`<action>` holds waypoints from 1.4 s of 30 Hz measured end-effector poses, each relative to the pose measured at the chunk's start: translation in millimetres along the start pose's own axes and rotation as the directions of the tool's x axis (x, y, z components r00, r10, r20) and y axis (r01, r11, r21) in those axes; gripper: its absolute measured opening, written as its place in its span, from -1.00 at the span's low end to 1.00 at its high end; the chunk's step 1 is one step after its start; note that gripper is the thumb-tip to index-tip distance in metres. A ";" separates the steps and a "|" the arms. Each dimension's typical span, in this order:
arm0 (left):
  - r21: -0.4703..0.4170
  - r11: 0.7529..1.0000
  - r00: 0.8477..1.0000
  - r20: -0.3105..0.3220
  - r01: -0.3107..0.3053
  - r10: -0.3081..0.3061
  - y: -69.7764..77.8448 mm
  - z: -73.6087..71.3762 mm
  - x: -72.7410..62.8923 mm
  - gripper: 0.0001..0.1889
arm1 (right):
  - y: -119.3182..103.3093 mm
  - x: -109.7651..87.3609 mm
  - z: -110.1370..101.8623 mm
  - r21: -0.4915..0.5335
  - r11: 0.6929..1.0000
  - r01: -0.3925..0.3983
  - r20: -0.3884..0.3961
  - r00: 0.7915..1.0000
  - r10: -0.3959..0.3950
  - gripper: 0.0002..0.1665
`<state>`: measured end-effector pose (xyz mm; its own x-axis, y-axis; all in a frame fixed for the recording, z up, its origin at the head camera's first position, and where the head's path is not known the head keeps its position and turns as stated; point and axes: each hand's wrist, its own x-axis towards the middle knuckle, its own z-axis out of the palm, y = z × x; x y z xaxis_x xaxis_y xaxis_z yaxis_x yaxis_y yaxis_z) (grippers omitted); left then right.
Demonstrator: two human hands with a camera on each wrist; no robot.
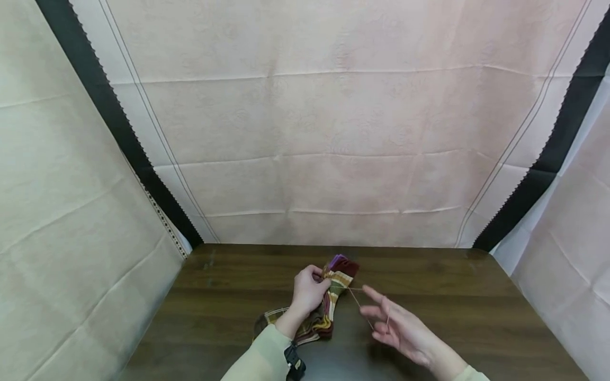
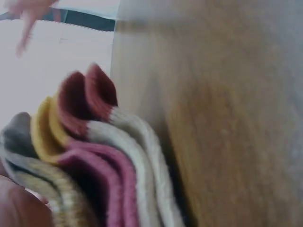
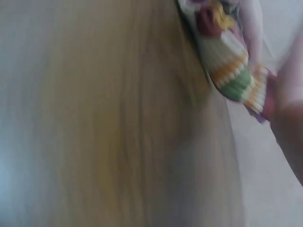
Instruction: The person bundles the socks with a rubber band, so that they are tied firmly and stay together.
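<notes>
A bundle of striped knit socks (image 1: 344, 271), maroon, cream, green and yellow with a purple edge, lies slanted over the table. My left hand (image 1: 308, 288) grips it near the middle. In the left wrist view the folded layers of the socks (image 2: 142, 161) fan out in maroon, mustard, pink and cream beside my left fingers (image 2: 21, 208). To the right, my right hand (image 1: 400, 333) has its fingers spread. A thin pale band (image 1: 355, 298) stretches from the socks to those fingers, with a strand across them. In the right wrist view the socks (image 3: 232, 66) show ribbed stripes.
The dark brown wooden table (image 1: 214, 296) runs back to a pale fabric wall (image 1: 333, 180). Similar fabric panels with black edging stand left and right. A black strap (image 1: 294, 362) is at my left wrist.
</notes>
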<state>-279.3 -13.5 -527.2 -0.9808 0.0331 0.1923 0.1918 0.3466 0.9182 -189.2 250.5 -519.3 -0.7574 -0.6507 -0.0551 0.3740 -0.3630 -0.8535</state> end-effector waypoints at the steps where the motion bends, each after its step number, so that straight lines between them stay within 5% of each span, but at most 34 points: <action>1: 0.003 1.000 1.000 -0.003 -0.022 0.022 0.4 0.1 -0.4 -0.85 | 0.2 3.7 0.1 0.088 0.996 0.021 -0.015 1.000 -0.019 -0.32; 4: 0.008 0.995 0.995 0.009 -0.104 0.104 1.8 2.2 -3.8 -0.86 | -0.3 15.7 0.1 0.255 0.966 0.054 -0.088 0.996 -0.032 -0.14; 7: 0.024 0.984 0.982 0.059 -0.179 0.177 1.8 5.7 -8.8 -0.84 | -2.5 24.6 -2.3 0.279 0.959 0.051 -0.163 0.987 -0.005 -0.04; 13: 0.034 0.952 0.935 0.204 -0.303 0.290 -0.5 10.0 -16.9 -0.80 | -13.4 29.9 -10.2 0.169 0.985 -0.022 -0.248 0.967 0.064 -0.35; 16: 0.042 0.945 0.906 0.301 -0.325 0.298 -0.1 10.7 -19.1 -0.81 | -18.8 28.2 -14.3 0.057 0.995 -0.087 -0.295 0.950 0.100 -0.26; 21: 0.107 0.906 0.820 0.478 -0.409 0.314 0.2 13.3 -20.1 -0.82 | -18.5 24.8 -17.1 -0.135 0.963 -0.232 -0.398 0.903 0.162 0.10; 26: 0.167 0.853 0.731 0.611 -0.495 0.305 5.1 17.0 -21.6 -0.84 | -13.8 24.9 -16.0 -0.265 0.908 -0.324 -0.508 0.848 0.154 0.04; 30: 0.153 0.826 0.665 0.680 -0.542 0.310 7.9 15.5 -24.1 -0.87 | -8.0 26.0 -18.5 -0.314 0.890 -0.330 -0.501 0.854 0.140 -0.05; 33: 0.138 0.807 0.630 0.705 -0.574 0.327 8.2 12.4 -25.7 -0.85 | -5.0 24.8 -21.9 -0.317 0.895 -0.313 -0.494 0.860 0.127 -0.06; 38: 0.141 0.811 0.616 0.726 -0.568 0.306 9.4 9.3 -27.0 -0.84 | -6.7 18.1 -25.3 -0.368 0.859 -0.356 -0.516 0.847 0.130 -0.21; 42: 0.169 0.829 0.639 0.723 -0.534 0.264 11.1 9.7 -28.5 -0.86 | -11.7 9.6 -24.2 -0.369 0.860 -0.354 -0.475 0.867 0.153 -0.08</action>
<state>-249.6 -1.5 -525.8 -0.6019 0.7902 0.1149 0.6761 0.4278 0.5999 -213.8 264.6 -522.4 -0.8535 -0.3024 -0.4244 0.3921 0.1638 -0.9052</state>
